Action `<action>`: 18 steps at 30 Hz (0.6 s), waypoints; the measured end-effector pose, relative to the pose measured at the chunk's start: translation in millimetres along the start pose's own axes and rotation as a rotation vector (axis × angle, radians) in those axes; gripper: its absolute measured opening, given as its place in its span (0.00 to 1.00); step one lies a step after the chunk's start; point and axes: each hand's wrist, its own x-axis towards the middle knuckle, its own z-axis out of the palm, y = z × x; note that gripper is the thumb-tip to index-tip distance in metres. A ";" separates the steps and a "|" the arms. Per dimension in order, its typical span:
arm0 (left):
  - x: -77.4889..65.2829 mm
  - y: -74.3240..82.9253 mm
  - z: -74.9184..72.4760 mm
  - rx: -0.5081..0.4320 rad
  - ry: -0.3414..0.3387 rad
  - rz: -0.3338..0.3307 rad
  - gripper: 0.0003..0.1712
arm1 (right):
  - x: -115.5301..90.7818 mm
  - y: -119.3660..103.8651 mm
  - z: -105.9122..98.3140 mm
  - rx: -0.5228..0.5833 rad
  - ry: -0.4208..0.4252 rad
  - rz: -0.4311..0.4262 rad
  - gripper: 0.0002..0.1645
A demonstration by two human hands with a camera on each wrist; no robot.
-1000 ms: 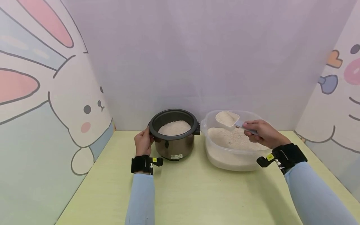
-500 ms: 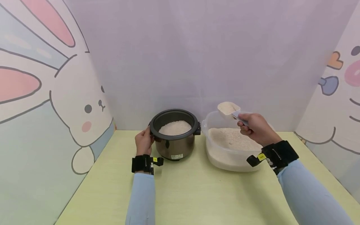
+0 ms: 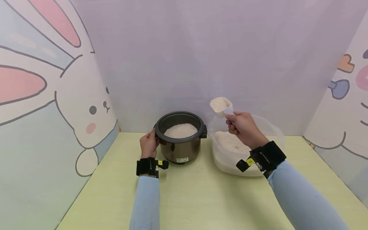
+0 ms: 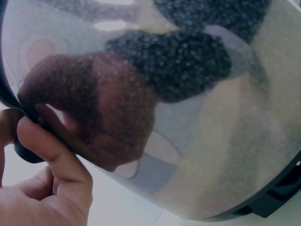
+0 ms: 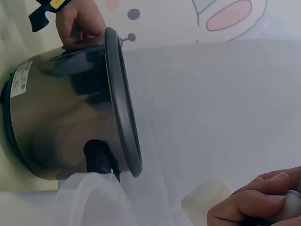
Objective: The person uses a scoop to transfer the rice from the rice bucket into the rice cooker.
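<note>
In the head view a dark rice cooker (image 3: 181, 149) without a lid stands at the back of the table, with white rice (image 3: 180, 131) inside. My left hand (image 3: 148, 144) grips its left handle; the left wrist view shows thumb and fingers pinching the black handle (image 4: 27, 149) against the shiny body. My right hand (image 3: 244, 127) holds a measuring scoop (image 3: 221, 107) by its handle, raised over the left part of a clear plastic tub (image 3: 230, 161). The scoop is full of pale grain and roughly level. More of the same grain (image 3: 230, 142) lies in the tub.
The tub stands just right of the cooker, a narrow gap between them. A light wall (image 3: 172, 64) rises directly behind both. Panels with cartoon rabbits (image 3: 86, 118) flank the pale yellow-green table (image 3: 189, 198).
My right hand has lifted the filled scoop up from the tub and carried it left, toward the cooker. The left hand stays on the cooker's handle.
</note>
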 end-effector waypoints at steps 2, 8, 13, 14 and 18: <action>0.1 0.4 -0.1 -0.001 0.002 0.001 0.16 | 1.8 1.4 9.4 -0.046 -0.003 -0.019 0.14; 1.1 -0.7 0.1 -0.006 -0.001 0.003 0.16 | 6.2 8.9 31.1 -0.165 0.001 -0.073 0.15; 2.7 -1.2 -0.4 -0.004 -0.003 0.000 0.16 | 7.1 12.9 45.6 -0.212 0.004 -0.082 0.19; 2.8 -1.4 -0.5 -0.004 -0.002 -0.001 0.16 | 7.3 13.8 48.2 -0.226 0.009 -0.081 0.19; 1.8 -1.5 -0.4 0.002 0.000 -0.001 0.17 | 9.5 16.8 57.1 -0.300 0.055 -0.097 0.19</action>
